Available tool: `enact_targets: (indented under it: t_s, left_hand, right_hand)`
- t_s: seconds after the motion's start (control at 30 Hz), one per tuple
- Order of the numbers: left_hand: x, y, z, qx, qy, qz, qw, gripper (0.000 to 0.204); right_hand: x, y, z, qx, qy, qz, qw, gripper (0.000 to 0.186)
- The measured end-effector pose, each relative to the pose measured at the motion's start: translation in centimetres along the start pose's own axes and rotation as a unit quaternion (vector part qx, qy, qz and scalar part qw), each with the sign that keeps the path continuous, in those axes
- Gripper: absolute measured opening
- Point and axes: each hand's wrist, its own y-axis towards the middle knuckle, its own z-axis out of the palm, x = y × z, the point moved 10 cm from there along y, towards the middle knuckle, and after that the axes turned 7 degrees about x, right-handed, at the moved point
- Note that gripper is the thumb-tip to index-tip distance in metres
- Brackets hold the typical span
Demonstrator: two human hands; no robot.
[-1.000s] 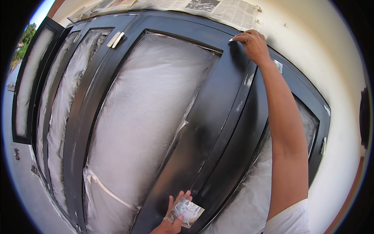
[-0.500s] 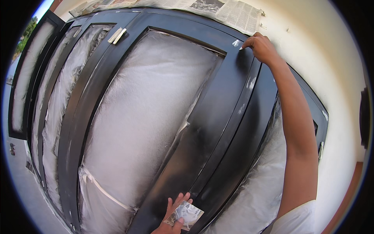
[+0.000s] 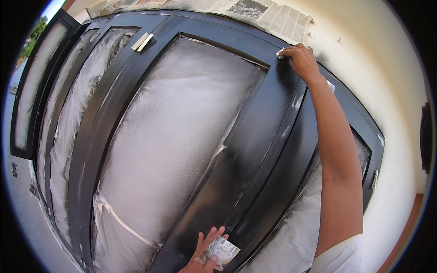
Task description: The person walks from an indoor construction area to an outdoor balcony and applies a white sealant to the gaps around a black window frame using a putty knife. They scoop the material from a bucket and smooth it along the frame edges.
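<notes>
My left hand point(image 3: 205, 252), low in view, holds a small square plate point(image 3: 222, 251) smeared with white paste, thumb across its face and fingers spread behind. Up at the top corner of the black door point(image 3: 268, 104), my right hand point(image 3: 302, 61) is closed in a pinch against the frame. A small pale bit shows at its fingertips, right at a white paste patch point(image 3: 279, 53); the fingers hide most of what they grip. Further white smears point(image 3: 297, 101) mark the door's edge strip below that hand.
Cloudy plastic sheeting point(image 3: 177, 127) covers the door panes. Newspaper point(image 3: 273, 18) is fixed along the top edge, against the cream wall point(image 3: 391, 91). A pale-wrapped handle point(image 3: 143, 42) juts from the door on the left. Another door leaf point(image 3: 38, 86) stands open at far left.
My right hand has shifted slightly left and up, onto the white patch at the door's corner, and its forearm has swung left. My left hand still holds the plate in nearly the same place.
</notes>
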Motion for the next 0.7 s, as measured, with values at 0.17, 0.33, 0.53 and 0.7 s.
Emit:
enact_targets:
  t_s: [0.17,0.33,0.53,0.7]
  left_hand:
    - [0.1,0.0,-0.4,0.006,-0.006,-0.015,1.000,0.061]
    - [0.2,0.1,-0.1,0.008,-0.027,-0.011,1.000,0.063]
    - [0.7,-0.3,-0.3,-0.003,-0.057,-0.006,0.998,0.065]
    - [0.3,-0.1,-0.7,-0.005,-0.070,-0.009,0.997,0.063]
  right_hand:
    - [-0.1,0.0,-1.1,0.077,-0.006,0.031,0.997,0.036]
    - [-0.8,1.4,-3.0,0.034,-0.006,0.132,0.991,0.026]
    - [0.8,3.0,-1.6,0.023,0.004,0.135,0.991,0.020]
    - [1.0,3.2,0.0,0.056,-0.024,0.131,0.989,0.021]
